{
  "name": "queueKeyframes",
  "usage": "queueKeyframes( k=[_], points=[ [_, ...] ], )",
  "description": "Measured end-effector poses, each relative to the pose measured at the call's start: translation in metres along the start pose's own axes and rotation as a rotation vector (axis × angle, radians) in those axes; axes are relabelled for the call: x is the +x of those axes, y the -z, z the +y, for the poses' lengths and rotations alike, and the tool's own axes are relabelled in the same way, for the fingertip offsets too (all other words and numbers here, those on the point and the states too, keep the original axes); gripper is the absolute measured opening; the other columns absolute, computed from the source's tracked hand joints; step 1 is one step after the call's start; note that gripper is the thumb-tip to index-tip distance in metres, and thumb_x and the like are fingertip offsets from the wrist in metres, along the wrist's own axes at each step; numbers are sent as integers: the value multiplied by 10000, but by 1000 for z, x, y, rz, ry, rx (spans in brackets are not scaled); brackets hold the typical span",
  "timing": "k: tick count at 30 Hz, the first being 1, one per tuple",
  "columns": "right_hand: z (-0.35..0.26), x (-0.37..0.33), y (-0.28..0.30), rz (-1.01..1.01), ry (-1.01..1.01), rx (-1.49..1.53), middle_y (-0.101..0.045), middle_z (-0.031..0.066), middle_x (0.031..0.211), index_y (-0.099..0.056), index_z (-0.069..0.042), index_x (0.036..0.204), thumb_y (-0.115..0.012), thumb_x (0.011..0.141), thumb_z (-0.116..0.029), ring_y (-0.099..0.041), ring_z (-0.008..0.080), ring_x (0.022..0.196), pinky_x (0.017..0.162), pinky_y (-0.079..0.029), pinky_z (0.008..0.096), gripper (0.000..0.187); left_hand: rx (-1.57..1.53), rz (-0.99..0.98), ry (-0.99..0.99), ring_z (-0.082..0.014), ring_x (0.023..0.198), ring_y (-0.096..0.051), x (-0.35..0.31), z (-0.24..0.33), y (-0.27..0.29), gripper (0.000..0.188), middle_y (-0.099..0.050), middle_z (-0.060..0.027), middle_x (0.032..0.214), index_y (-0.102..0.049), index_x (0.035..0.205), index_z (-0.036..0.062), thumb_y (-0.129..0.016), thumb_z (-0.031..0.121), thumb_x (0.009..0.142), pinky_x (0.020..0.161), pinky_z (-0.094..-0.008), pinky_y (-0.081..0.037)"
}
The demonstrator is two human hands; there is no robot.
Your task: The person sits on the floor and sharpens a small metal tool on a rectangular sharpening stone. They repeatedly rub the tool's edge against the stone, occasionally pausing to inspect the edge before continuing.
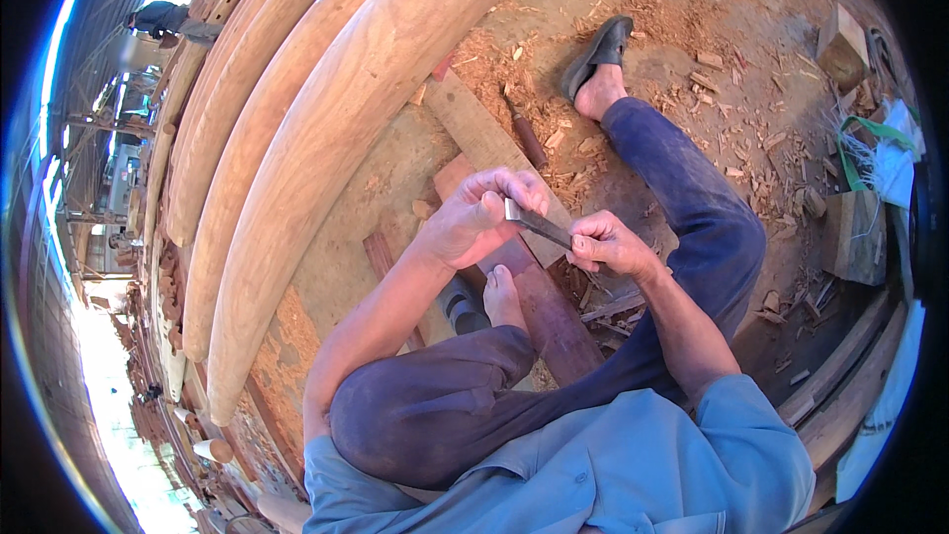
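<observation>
Between my hands, above the boards, is a narrow flat steel blade [544, 228] with a dark body and a bright end. My right hand [610, 243] is closed, thumb and fingers pinching its darker end. At the bright end, my left hand [481, 215] has its fingers bent and thumb against the blade. Whether it carries any weight there I cannot tell. Below lies a reddish-brown board [554, 321], my bare foot [504, 299] beside it. A tool with a brown wooden handle [529, 138] lies on the ground beyond my hands, among wood shavings.
Large curved timbers [326, 129] stand along the left. A pale plank [484, 133] runs ahead of my hands. Wood blocks [852, 237] and a blue-white bag [895, 158] sit at the right. Chips litter the ground around my shoed foot [598, 59]. A person [163, 18] is far left.
</observation>
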State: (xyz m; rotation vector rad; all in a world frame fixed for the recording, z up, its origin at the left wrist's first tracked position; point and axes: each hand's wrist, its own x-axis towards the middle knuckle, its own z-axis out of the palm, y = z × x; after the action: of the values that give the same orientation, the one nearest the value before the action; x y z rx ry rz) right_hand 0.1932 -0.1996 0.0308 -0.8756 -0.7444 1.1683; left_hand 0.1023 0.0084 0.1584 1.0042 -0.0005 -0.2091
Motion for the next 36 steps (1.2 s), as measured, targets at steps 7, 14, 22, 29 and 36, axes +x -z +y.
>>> queueKeyframes(
  k=[7, 14, 22, 29, 36],
  points=[
    [1, 0, 2, -23, -2, -14, -532, -23, 610, -626, -31, 758, -635, 975, -415, -450, 63, 531, 502, -339, 239, 441, -17, -29, 32, -217, 1053, -521, -2, -4, 7, 499, -565, -27, 1017, -680, 999, 121, -760, 564, 784, 888, -367, -438],
    [6, 8, -9, 217, -32, -74, -523, -29, 634, -631, -46, 786, -613, 995, -402, -469, 64, 584, 532, -364, 248, 413, -85, 127, -53, -274, 1226, -567, -8, -3, 17, 555, -618, -106, 1243, -597, 1227, 79, -759, 445, 842, 1037, -407, -463],
    [35, 19, -14, 503, -84, -411, -564, -13, 687, -678, -6, 903, -616, 998, -356, -520, 74, 659, 599, -431, 264, 368, 148, 644, -17, -196, 1045, -670, -10, -15, 36, 278, -686, -88, 1131, -624, 1163, 36, -693, 199, 949, 941, -369, -548],
    [43, 20, -15, 502, -208, -478, -574, -10, 706, -686, 8, 920, -617, 994, -344, -507, 75, 677, 606, -425, 274, 366, 37, 754, -35, -206, 940, -697, -33, -38, 82, 219, -700, -79, 1010, -647, 1050, 42, -685, 237, 956, 842, -366, -571],
    [64, 105, 60, 733, -137, -970, -688, 119, 758, -732, 2, 937, -648, 956, -291, -626, 185, 695, 684, -506, 352, 305, 335, 1242, 77, -210, 908, -702, -179, -51, 217, 301, -699, -100, 997, -652, 1055, 34, -679, 315, 951, 798, -341, -573]
  ],
)
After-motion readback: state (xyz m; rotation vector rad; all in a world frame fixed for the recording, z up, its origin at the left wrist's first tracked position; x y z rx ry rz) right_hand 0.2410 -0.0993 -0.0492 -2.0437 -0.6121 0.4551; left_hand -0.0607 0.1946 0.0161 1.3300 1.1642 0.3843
